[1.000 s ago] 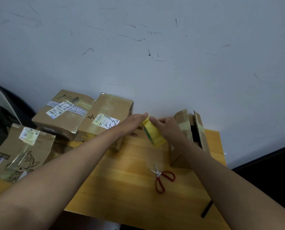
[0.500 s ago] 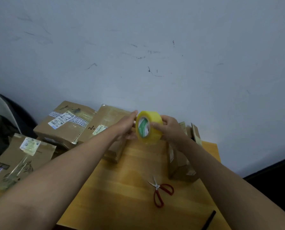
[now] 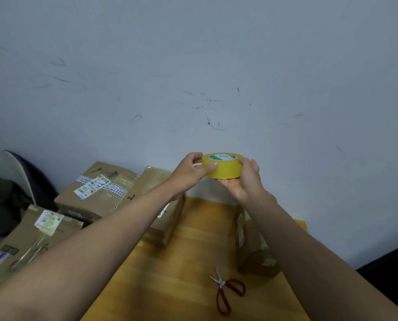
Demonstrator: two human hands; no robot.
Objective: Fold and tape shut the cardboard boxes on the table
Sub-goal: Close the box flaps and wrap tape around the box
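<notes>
I hold a yellow roll of tape (image 3: 225,169) up in front of the wall, lying flat with its green-and-white core label facing up. My left hand (image 3: 191,171) pinches its left rim, thumb on the outer face. My right hand (image 3: 244,179) cups it from below and the right. Under my right forearm stands a small cardboard box (image 3: 251,249) on the wooden table (image 3: 188,262); its top is hidden by my arm. A taped box (image 3: 168,218) lies under my left forearm.
Red-handled scissors (image 3: 225,293) lie on the table near its front. Two more labelled boxes sit at the left, one at the back (image 3: 96,193) and one nearer (image 3: 31,239). A dark chair back (image 3: 24,179) stands at far left. The wall is close behind.
Both hands have lifted the tape roll higher, above the table, and turned it from standing on edge to lying flat. The camera has tilted up a little.
</notes>
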